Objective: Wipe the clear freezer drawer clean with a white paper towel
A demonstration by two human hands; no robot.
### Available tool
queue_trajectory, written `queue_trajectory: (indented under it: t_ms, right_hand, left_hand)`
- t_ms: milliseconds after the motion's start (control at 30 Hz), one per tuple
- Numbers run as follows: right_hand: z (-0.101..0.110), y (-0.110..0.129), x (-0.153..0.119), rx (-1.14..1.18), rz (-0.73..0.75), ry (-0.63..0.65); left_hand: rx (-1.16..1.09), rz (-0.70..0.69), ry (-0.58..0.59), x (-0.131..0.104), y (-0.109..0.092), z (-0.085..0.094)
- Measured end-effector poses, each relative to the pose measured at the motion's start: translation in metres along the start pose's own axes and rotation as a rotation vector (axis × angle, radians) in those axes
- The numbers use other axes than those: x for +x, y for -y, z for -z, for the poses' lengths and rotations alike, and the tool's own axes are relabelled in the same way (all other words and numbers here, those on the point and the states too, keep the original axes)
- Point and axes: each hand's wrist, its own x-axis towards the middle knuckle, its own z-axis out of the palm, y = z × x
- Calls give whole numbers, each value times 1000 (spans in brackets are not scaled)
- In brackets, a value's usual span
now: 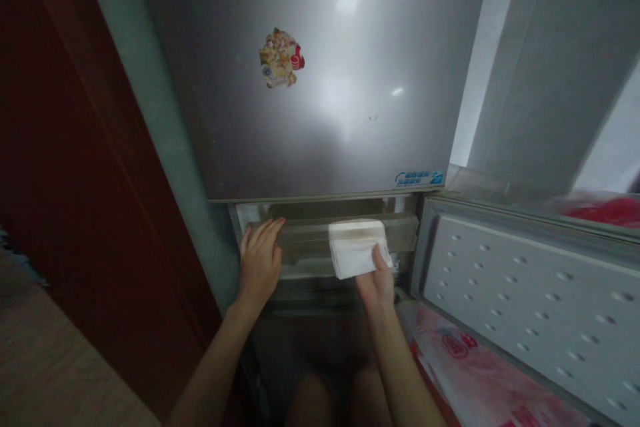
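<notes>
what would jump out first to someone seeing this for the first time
First the white folded cloth, pressed by the right hand against the front of a clear drawer low in the open compartment. The left hand rests flat on the drawer's left end. Above them spreads the big silver fridge door with a colourful sticker near its middle, and at right the open lower door shows its white dimpled lining.

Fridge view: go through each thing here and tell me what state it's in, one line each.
Upper door: shut, sticker on it.
Lower door: swung open to the right.
Drawer: in its compartment, front exposed.
Cloth: folded, pressed against the drawer front.
Left hand: flat on the drawer's left end.
Right hand: gripping the cloth.
</notes>
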Motion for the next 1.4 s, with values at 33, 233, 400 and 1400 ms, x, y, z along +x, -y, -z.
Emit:
queue_trajectory:
  t_ms: [33, 233, 400, 1400]
  right_hand:
    - [1, 2, 1, -7, 13, -5]
    - [-2, -19, -4, -13, 65, -35]
    - [-13, -60, -17, -7, 21, -19]
    - [-4, -40, -9, -60, 134, -68]
  left_hand:
    - [0, 1, -4, 0, 0, 0]
    - [5, -8, -12, 0, 0, -2]
    - [6, -7, -5, -1, 0, -1]
    - [13, -8, 0, 0, 0, 0]
